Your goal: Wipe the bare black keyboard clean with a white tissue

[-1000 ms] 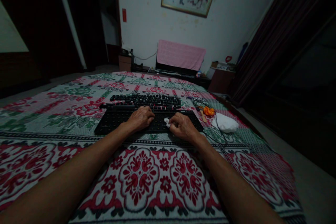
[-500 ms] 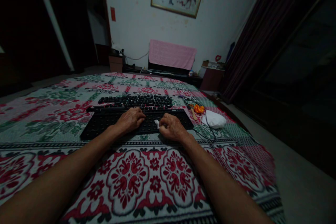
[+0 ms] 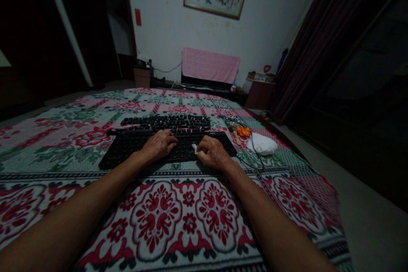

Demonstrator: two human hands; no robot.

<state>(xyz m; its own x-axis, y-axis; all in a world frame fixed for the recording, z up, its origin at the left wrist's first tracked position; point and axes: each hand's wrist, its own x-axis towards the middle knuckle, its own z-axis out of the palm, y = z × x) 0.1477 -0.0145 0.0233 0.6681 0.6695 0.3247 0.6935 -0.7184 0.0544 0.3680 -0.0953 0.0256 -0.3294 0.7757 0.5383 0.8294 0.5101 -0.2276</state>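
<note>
A black keyboard [image 3: 123,149], its keycaps off, lies on the patterned bedspread in front of me. My left hand [image 3: 160,143] rests on its middle, fingers bent and closed together, holding it down. Pinched in my right hand [image 3: 212,151] is a small white piece of tissue [image 3: 195,148], over the right half of the keyboard. Most of the tissue is hidden by the fingers. Behind the keyboard, black keycaps [image 3: 188,122] are laid out in rows.
To the right lie an orange bundle [image 3: 243,131], a small tan tool [image 3: 236,138], a white crumpled bag or cloth [image 3: 264,144] and a dark cable [image 3: 253,162]. The bedspread [image 3: 188,204] spreads beneath everything. Farther back, a pink towel [image 3: 210,64] covers a screen.
My right hand has shifted slightly to the right with the tissue, its fingers lifted a little. My left hand stays on the keyboard. The view has tilted slightly.
</note>
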